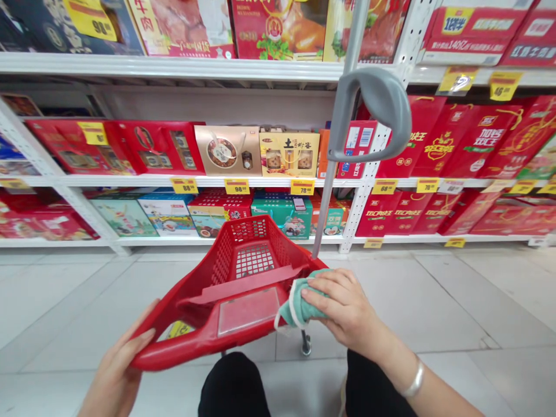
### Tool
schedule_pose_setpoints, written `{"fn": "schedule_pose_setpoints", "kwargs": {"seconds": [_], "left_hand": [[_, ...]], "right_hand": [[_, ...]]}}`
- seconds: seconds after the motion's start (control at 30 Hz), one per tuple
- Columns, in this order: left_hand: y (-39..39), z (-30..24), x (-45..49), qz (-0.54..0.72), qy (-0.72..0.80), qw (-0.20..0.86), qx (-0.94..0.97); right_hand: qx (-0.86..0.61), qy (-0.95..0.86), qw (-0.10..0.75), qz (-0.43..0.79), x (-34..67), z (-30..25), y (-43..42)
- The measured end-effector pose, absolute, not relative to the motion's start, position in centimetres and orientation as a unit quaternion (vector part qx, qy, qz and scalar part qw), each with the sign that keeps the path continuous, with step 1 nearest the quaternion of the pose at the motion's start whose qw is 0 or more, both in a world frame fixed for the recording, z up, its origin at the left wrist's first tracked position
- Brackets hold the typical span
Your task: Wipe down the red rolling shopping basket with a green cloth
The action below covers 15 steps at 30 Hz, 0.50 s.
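A red plastic shopping basket is tilted toward me, its mesh bottom facing the shelves. My left hand holds the basket's near left corner, fingers along the rim. My right hand presses a folded teal cloth against the basket's right rim, fingers closed over the cloth. A silver bracelet sits on my right wrist. The basket's grey pull handle rises on a metal pole above the right side.
White store shelves stand ahead, stacked with red, gold and green gift boxes and yellow price tags. The floor is pale tile. My dark trouser legs show at the bottom edge.
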<state>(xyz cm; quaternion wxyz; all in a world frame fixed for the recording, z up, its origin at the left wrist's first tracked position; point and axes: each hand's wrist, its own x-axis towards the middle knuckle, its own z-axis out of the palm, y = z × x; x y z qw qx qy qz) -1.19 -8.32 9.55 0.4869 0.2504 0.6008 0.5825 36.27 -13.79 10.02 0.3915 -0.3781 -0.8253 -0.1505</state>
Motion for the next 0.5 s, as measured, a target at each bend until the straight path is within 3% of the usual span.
{"fn": "schedule_pose_setpoints", "kwargs": {"seconds": [0.13,0.3,0.5], "left_hand": [[-8.0,9.4,-1.2,0.595,0.588,0.489,0.246],[-8.2,9.6,-0.4,0.607,0.573,0.492,0.248],[-8.0,9.2,-0.5,0.608,0.57,0.488,0.26]], "right_hand": [[-0.386,-0.816,0.409,-0.138,39.1,9.2,-14.2],[-0.495,-0.722,0.444,-0.191,41.8,9.5,-14.6],[-0.449,-0.715,0.501,-0.19,34.3,12.9,-15.0]]}}
